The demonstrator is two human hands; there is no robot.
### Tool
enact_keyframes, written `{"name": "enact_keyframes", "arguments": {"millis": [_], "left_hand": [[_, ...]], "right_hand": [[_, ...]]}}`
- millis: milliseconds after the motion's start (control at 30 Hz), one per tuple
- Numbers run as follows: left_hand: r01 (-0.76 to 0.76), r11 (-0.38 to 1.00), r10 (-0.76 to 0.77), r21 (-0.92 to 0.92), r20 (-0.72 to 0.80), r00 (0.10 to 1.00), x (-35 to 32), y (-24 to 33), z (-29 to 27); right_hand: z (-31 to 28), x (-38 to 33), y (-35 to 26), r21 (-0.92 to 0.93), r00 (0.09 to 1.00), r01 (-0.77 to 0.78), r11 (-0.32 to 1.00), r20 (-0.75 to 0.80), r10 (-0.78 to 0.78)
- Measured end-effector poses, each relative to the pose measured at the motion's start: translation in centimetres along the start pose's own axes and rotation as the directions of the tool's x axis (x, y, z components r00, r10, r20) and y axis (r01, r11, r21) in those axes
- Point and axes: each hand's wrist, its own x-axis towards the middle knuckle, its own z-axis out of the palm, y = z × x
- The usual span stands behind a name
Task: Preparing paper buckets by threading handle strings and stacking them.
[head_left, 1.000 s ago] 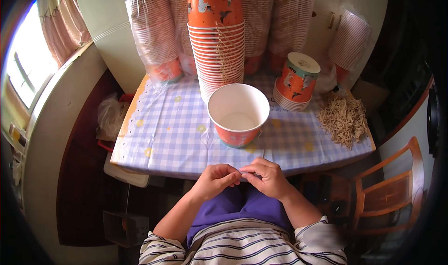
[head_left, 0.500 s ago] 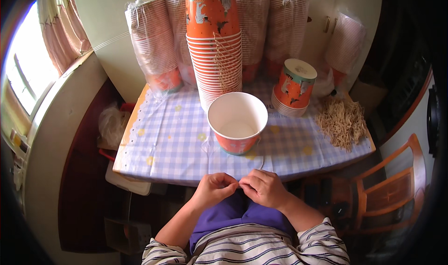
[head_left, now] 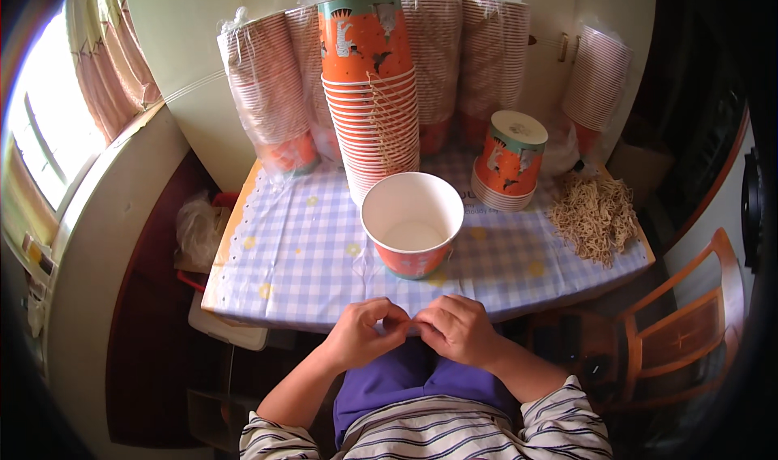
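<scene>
- Your left hand (head_left: 369, 330) and right hand (head_left: 460, 330) are together, thumb and finger pinched on each, the tips meeting over your lap just short of the table's near edge.
- I cannot tell whether something thin sits between those tips; nothing big enough to make out shows there.
- For fine fingertip work like this, a light, even pinch on both sides should serve you better than a hard squeeze.
- Forearms level and elbows near your sides should steady the tips; working a touch further toward 12 o'clock would put the table under anything you drop.
- The upright paper tub (head_left: 413, 263) is at 12 o'clock from your hands, near but not touched. Its mouth faces up, and you can see the bare white inside with nothing lying in it.
- Between 11 and 12 o'clock, behind the tub, rises a tall stack of tubs (head_left: 370, 119), nested base up, with tan strands (head_left: 391, 128) hanging down its side. Whether it touches your tub I cannot tell.
- At 1 o'clock stands a short stack of tubs (head_left: 509, 164), also base up, so its insides are hidden.
- At 2 o'clock lies a loose pile of tan cords (head_left: 596, 221).
- Further back, from 11 to past 1 o'clock, clear plastic bags hold more nested tubs (head_left: 263, 79).
</scene>
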Motion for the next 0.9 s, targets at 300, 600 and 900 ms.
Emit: {"name": "enact_keyframes", "arguments": {"millis": [300, 600, 900], "left_hand": [[-0.208, 0.966, 0.242, 0.155, -0.246, 0.939, 10.0, -0.2, -4.5], [0.077, 0.905, 0.038, 0.419, -0.259, 0.965, 17.7, -7.1, -7.8], [0.351, 0.808, -0.390, -0.474, 0.017, 0.921, 9.4, -2.2, -2.4]], "right_hand": [[-3.3, 3.6, 1.8, 0.342, 0.959, -0.225, 0.913, -0.091, 0.270], [-10.3, 4.9, 3.6, 0.404, 0.867, -0.350, 0.845, -0.203, 0.456], [-15.3, 8.9, 3.2, 0.499, 0.872, -0.349, 0.793, -0.136, 0.469]]}}
